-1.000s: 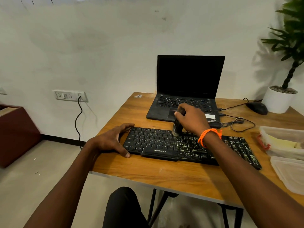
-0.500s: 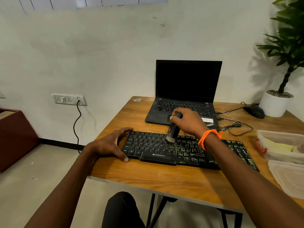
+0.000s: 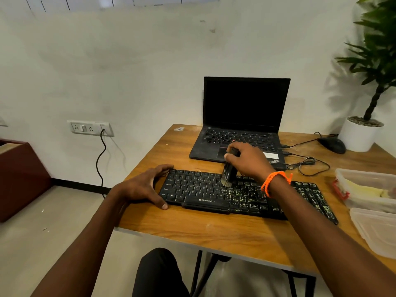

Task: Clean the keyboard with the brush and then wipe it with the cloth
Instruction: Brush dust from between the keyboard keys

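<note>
Two hands work the black keyboard (image 3: 235, 194), which lies across the near part of the wooden surface (image 3: 192, 232) in front of a laptop (image 3: 240, 125). The right hand (image 3: 248, 161) has its fingers clamped round the brush (image 3: 229, 170), bristles down on the upper middle keys; the left hand (image 3: 143, 187) has its fingers spread, bracing the keyboard's left end. Pressing too hard could pop a keycap, and loosened dust may fall onto the laptop just behind. No cloth is visible.
</note>
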